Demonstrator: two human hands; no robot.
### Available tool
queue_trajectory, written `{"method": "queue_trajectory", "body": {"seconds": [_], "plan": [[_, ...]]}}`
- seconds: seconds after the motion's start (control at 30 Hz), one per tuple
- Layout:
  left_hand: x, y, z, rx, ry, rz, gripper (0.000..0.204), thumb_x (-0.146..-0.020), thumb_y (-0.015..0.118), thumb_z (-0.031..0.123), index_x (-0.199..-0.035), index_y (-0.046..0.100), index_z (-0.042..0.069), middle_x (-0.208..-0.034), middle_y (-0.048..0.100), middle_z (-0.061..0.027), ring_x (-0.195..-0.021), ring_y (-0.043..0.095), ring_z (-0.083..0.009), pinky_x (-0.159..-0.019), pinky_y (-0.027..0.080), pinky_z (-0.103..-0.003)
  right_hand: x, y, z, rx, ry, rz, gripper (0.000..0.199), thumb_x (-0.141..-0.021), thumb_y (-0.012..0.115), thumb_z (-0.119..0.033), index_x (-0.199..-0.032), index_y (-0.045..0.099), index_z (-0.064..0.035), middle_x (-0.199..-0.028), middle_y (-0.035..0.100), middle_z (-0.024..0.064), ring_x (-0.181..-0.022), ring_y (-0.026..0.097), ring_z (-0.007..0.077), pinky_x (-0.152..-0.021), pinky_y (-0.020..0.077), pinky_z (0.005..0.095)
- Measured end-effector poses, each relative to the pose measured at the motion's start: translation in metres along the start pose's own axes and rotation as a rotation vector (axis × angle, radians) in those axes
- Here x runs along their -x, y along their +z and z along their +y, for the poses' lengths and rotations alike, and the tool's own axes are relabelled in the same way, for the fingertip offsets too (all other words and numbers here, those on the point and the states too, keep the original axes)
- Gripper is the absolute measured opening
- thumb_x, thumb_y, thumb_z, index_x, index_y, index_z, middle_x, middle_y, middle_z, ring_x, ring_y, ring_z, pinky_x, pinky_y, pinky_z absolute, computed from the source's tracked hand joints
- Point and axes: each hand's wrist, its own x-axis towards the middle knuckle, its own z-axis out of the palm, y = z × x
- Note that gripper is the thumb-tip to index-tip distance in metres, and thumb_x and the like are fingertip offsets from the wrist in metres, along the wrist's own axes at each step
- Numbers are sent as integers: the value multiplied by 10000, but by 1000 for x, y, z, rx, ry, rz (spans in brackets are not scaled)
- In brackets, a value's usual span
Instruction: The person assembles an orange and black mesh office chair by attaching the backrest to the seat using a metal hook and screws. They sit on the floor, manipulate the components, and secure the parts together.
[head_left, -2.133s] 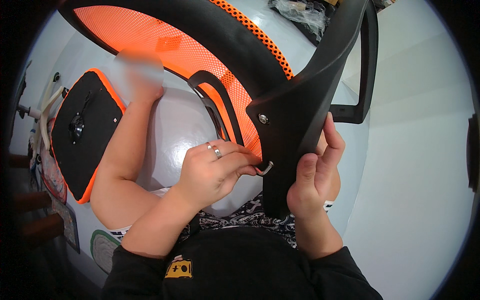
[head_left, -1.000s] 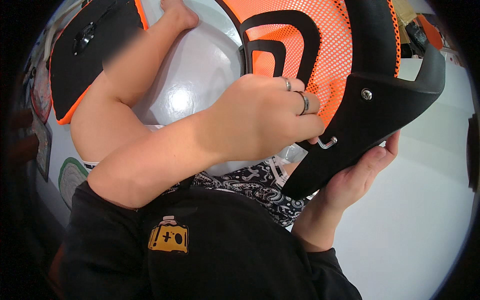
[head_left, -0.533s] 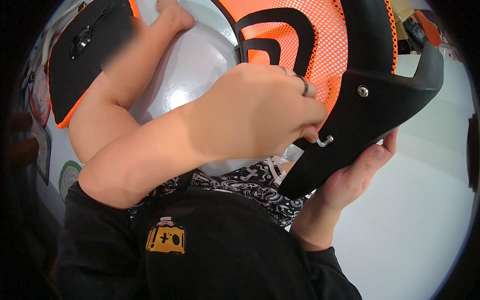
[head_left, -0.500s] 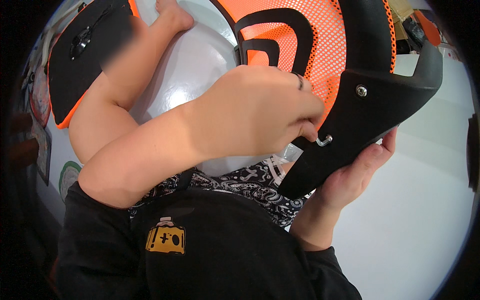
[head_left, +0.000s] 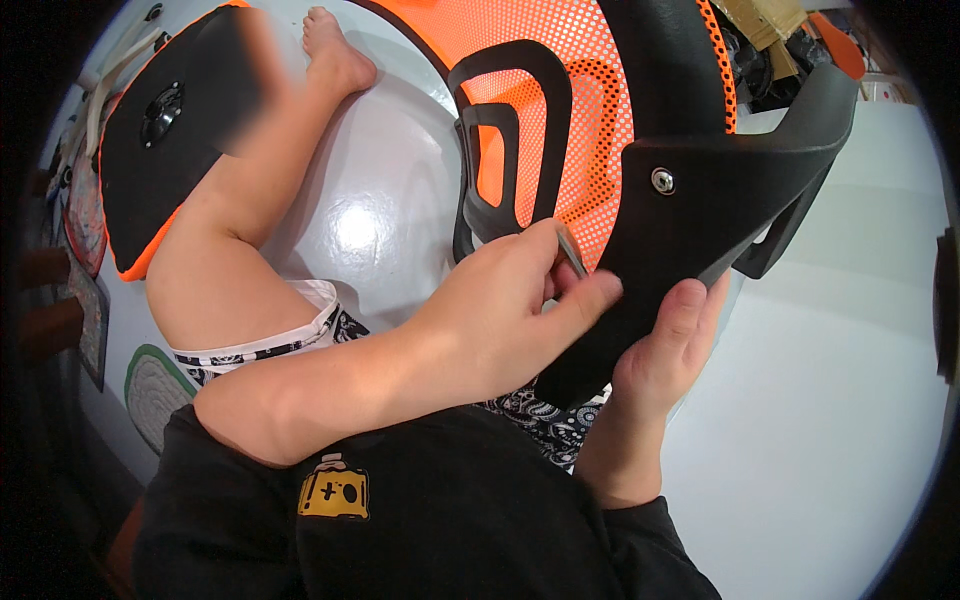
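A chair back with orange mesh (head_left: 600, 90) and black frame strips stands tilted in front of me. Joined to its side is a black plastic armrest (head_left: 720, 190) with a silver bolt (head_left: 663, 181) in its upper part. My left hand (head_left: 520, 300) is closed on a thin metal hex key (head_left: 572, 250), which sticks up between thumb and fingers beside the armrest's edge. The key's other end is hidden by the hand. Against the armrest's lower right side, my right hand (head_left: 665, 350) grips with the thumb on the near face; its other fingers are mostly hidden behind.
A black seat cushion (head_left: 205, 70) with orange edging lies at the far left, a round black fitting (head_left: 162, 115) on it. My bare leg (head_left: 250, 190) stretches over the glossy pale floor (head_left: 360, 220). Cardboard (head_left: 755, 20) and clutter sit at the back right.
The hex key's bent end was at a lower hole in the armrest; now the key points up in my left hand, which has turned and lowered. The chair back has shifted left in view.
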Motion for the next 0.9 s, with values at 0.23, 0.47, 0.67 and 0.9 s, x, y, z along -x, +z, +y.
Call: {"method": "queue_trajectory", "body": {"seconds": [0.23,0.47,0.67,0.9], "plan": [[1,-1,-6,-45,94,87,158,-817,657,109,-857,528,28,-671,472,50,-603,403,-10,-521,355,-179,-2,0,0,142,-52,-30,588,-887,550,-411,-1208,380,51,-1075,469,99,-993,471,169,-868,381,284],[-1,-7,-3,-120,190,94,178,-787,674,98,-840,520,27,-661,490,12,-579,427,-39,-511,361,-195,0,7,-4,176,-39,-5,501,-901,536,-357,-1175,412,44,-1053,466,108,-948,467,173,-830,388,284],[-2,-18,4,-407,439,118,251,-728,700,126,-816,487,27,-650,512,-73,-527,503,-159,-493,395,-254,0,3,-4,279,-67,-6,493,-906,528,-345,-1180,400,44,-1038,467,116,-921,468,187,-824,387,289],[-5,-21,6,-644,708,196,258,-730,694,152,-810,477,38,-684,527,-76,-565,553,-221,-473,414,-323,1,4,-6,327,-48,7,484,-899,530,-349,-1154,436,51,-1052,482,137,-954,472,195,-834,386,297]]}}
